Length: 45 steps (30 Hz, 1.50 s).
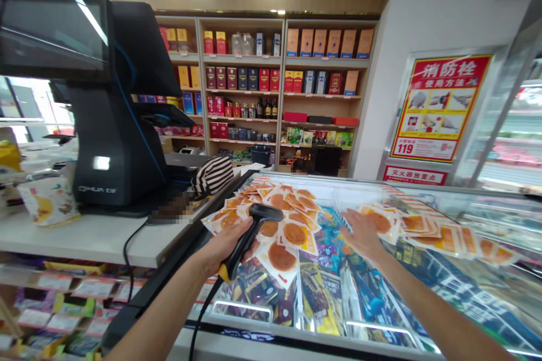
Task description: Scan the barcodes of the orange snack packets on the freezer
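Note:
My left hand (228, 245) is wrapped round the handle of a black barcode scanner (249, 240) with a yellow patch and a cable at its base. The scanner head lies over a pile of clear packets (282, 256), each with a flat, round, orange-brown piece of food inside. My right hand (359, 234) is over the glass top of a freezer (330, 197), with its fingers apart. Right beside it is one packet (379, 223) of the same kind; whether the fingers touch it I cannot tell. More packets (449, 237) lie in an overlapping row farther right.
A black cash register (114, 124) stands on the white counter (110, 242) at the left, near a striped pouch (214, 175). Colourful bags (319, 299) fill the freezer under the glass. Shelves of boxes (241, 79) line the back wall. A red sign (440, 107) hangs at the right.

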Tool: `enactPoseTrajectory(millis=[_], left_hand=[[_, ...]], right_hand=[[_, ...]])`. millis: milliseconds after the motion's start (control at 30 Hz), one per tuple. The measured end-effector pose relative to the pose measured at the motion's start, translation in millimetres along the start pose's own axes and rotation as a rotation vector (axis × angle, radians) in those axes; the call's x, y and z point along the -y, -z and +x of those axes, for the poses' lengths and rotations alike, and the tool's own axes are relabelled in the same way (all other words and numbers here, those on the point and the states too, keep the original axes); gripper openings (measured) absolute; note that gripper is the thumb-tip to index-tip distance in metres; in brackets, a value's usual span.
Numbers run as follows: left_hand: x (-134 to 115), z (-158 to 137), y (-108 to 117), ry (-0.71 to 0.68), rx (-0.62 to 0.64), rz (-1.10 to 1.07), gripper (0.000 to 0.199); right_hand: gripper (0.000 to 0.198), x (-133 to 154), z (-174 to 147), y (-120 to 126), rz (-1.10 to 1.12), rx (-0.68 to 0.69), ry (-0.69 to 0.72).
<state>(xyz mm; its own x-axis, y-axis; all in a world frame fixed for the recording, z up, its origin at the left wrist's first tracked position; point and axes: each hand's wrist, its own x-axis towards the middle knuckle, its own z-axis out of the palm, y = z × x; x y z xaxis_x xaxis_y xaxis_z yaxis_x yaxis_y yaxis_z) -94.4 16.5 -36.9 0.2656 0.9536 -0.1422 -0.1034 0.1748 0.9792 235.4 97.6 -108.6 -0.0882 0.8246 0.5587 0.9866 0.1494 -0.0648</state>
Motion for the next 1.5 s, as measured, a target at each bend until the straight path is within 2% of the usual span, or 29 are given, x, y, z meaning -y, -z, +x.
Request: enactPoseTrajectory(millis=[133,200,300,433,533,667,767,900,1067,1267,1500], left_hand=[[-0.7,-6.9,13.9,0.005,-0.045,0.03,0.038],[0.4,-10.7,22.8,0.025,-0.052,0.042,0.038],[3.0,-15.9,32.7,0.043,-0.031,0.053,0.04],[4.4,-19.3,30.5,0.025,-0.022,0.049,0.04],[3.5,-16.9,18.2,0.023,-0.036,0.039,0.04],[4.8,-5.2,-1.0,0.004,0.045,0.017,0.039],[5.9,5.7,-14.3,-0.018,0.135,0.01,0.04],[3.3,14.6,-31.4,-0.018,0.197,0.015,0.04],[0.2,18.6,-45.0,-0.027,0.243,-0.018,0.038],[3.8,22.2,-46.6,-0.03,0.242,-0.041,0.037],[2.7,19.2,-49.9,-0.058,0.289,-0.051,0.035]], right_hand=[[0.055,63.0,-7.8,-1.4,0.292,0.158,0.307],[0.062,83.5,-13.1,-4.1,0.348,0.208,0.385],[0.061,97.4,-17.3,-8.6,0.398,0.226,0.363],[0.045,96.7,-16.0,-9.7,0.557,0.199,0.329],[0.039,89.0,-11.6,-8.1,0.758,0.126,0.194],[0.038,70.7,-2.9,-8.1,1.041,-0.044,-0.166],[0.037,56.2,0.6,-6.7,1.276,-0.047,-0.343],[0.033,44.2,-2.1,0.9,1.468,-0.027,-0.485],[0.035,35.2,-8.0,3.8,1.604,-0.019,-0.549],[0.042,24.5,-11.9,0.4,1.583,-0.055,-0.536],[0.046,26.0,-13.5,5.2,1.585,0.002,-0.545]])
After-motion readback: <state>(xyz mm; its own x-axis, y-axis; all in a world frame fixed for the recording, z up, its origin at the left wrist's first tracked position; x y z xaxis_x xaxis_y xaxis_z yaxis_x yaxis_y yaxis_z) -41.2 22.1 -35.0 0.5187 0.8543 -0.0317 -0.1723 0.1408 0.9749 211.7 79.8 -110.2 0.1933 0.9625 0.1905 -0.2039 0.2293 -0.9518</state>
